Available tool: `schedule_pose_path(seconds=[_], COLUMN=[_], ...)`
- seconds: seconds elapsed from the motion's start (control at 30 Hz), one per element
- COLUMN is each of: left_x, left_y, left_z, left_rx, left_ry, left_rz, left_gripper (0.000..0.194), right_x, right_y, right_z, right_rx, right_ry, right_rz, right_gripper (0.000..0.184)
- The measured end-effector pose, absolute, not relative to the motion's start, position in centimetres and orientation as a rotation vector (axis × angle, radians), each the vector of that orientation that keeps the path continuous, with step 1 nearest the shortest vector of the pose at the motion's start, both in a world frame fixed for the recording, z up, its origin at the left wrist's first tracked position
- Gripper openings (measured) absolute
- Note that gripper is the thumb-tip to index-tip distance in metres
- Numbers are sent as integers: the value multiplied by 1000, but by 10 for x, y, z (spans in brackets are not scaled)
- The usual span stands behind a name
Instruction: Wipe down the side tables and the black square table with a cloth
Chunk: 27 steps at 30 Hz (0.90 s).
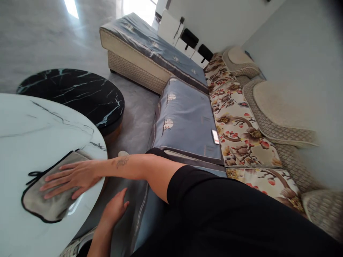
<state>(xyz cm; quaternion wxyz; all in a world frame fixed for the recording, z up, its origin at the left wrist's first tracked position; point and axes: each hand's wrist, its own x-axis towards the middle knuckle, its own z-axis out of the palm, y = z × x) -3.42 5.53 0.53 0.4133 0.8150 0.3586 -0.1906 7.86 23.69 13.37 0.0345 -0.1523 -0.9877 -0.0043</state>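
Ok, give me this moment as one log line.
right hand: flat on cloth | cloth: on white table | left hand: beside table, holding nothing visible

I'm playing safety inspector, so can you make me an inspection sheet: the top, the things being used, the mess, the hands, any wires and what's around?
Surface: white table, curved edge, dark veins.
Job's things: grey cloth with black edging and a loop, lying on the white table.
Clutter: small blurred white item on the sofa; can't tell what.
Hands: right hand flat on the cloth; left hand beyond the table edge, seemingly empty.
Cables: nothing seen.
Surroundings: black table, flowered covers, grey floor.
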Motion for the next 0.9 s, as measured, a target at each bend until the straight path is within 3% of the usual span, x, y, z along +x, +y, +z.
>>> schedule_pose_path(seconds=[0.13,0.33,0.5,0.73,0.9], left_x=[-37,-49,-52,-50,-45], left_y=[65,61,63,61,45], left_z=[0,33,62,73,49], left_rx=[2010,1943,1902,1860,1890], left_ry=[948,1081,1133,1192,1181], left_rz=[-372,-449,-393,-348,-231], left_gripper=[75,80,72,64,53], right_x=[55,62,63,43,51], right_y=[254,278,263,218,272], right_z=[102,101,99,103,100], right_rx=[-926,-1682,-1877,-1701,-965], right_ry=[-2815,-2434,-2466,-2736,-3115], right_rz=[13,438,525,509,372], right_gripper=[50,80,86,81,78])
